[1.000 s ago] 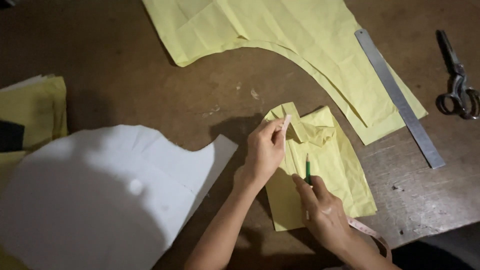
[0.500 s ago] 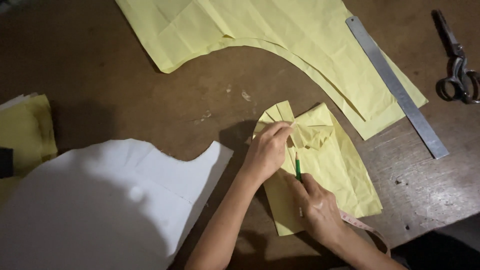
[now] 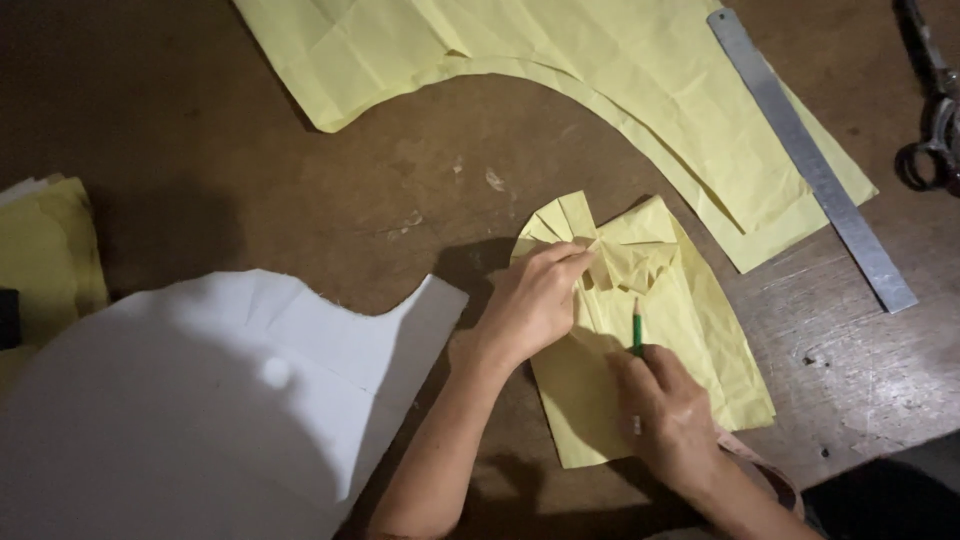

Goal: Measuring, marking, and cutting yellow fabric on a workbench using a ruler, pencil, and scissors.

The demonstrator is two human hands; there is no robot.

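Note:
A small folded yellow paper piece lies on the dark wooden table, its top gathered into pleats. My left hand presses on the pleated top left part, fingers curled over the folds. My right hand rests on the lower part of the same piece and grips a green pencil, whose tip points up toward the pleats.
A large curved yellow paper sheet lies at the back, with a steel ruler across its right edge. Scissors are at the far right. A white cut pattern sheet lies at the lower left, beside a yellow stack.
The view has shifted, so everything sits a little differently in frame. My left hand has curled tighter over the pleats; the pencil stays upright in my right hand.

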